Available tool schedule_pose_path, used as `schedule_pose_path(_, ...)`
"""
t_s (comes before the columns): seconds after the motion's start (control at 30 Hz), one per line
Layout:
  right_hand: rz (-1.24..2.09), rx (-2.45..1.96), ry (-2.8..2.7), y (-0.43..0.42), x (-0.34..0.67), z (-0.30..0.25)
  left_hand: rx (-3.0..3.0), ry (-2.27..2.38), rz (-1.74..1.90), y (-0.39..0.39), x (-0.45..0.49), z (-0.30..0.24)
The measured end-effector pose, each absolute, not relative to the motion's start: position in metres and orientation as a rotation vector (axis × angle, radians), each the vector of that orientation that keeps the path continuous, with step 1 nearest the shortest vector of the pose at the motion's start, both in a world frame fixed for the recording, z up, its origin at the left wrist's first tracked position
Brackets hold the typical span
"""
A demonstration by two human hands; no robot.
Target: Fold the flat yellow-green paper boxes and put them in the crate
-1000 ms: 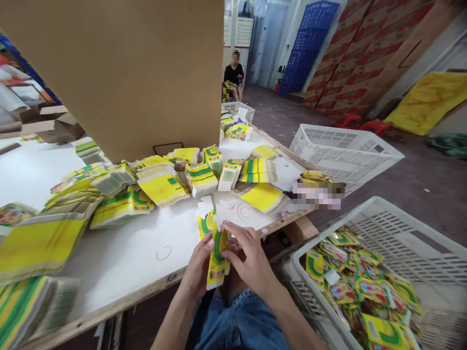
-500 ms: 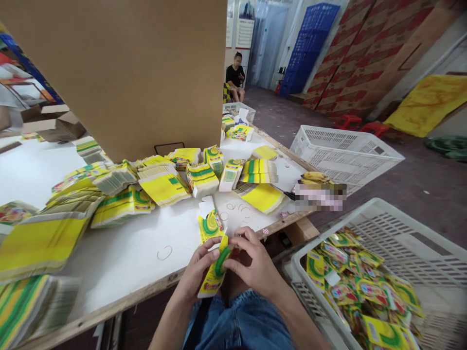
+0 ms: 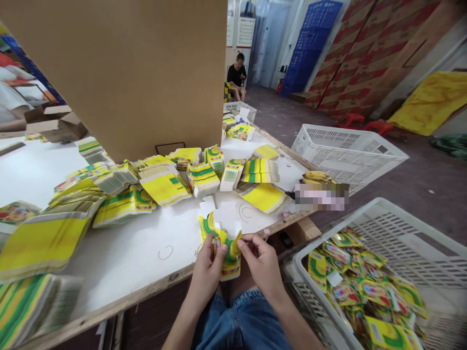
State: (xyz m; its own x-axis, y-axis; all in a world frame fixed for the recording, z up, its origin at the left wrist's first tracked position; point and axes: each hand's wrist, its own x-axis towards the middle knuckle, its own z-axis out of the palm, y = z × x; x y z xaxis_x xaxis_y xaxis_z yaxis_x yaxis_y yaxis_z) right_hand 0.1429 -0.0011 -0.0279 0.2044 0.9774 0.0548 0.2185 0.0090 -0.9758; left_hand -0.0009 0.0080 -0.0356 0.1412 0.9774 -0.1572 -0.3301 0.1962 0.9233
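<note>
Between my two hands, over the table's front edge, is a yellow and green printed carton (image 3: pixel 230 266), its white flaps standing up at the top. My left hand (image 3: pixel 207 262) pinches its left side with thumb and fingers. At its right edge, my right hand (image 3: pixel 260 257) grips the upper corner. Just behind, another yellow carton (image 3: pixel 205 224) lies on the white table (image 3: pixel 124 257), partly covered by the held one. Beyond it, bundles of flat cartons (image 3: pixel 202 180) stand and lean in a row.
A white crate (image 3: pixel 365 216) of filled yellow packs (image 3: pixel 372 291) stands at my right. A second white crate (image 3: pixel 350 146) is behind it. Bananas (image 3: pixel 316 177) lie at the table's right edge. A tall cardboard sheet (image 3: pixel 146 78) rises behind the bundles. A person (image 3: pixel 236 78) sits further back.
The carton has turned from edge-on and slanted to facing me, its top flaps spread up. My right hand has moved from its middle to the upper right corner.
</note>
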Motion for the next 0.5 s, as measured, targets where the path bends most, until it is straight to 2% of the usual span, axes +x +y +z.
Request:
schedule_pose_path(0.3,1.128,-1.190,-1.227,-0.0042,0.1413,-0.0250,0.871,0.913,1.177,0.0083,0.0011,-0.0366)
schedule_pose_path(0.5,0.999,-1.342,-1.229,-0.0031,0.1430,-0.0315,0.913,0.989,1.166,0.0076,0.0027,-0.0314)
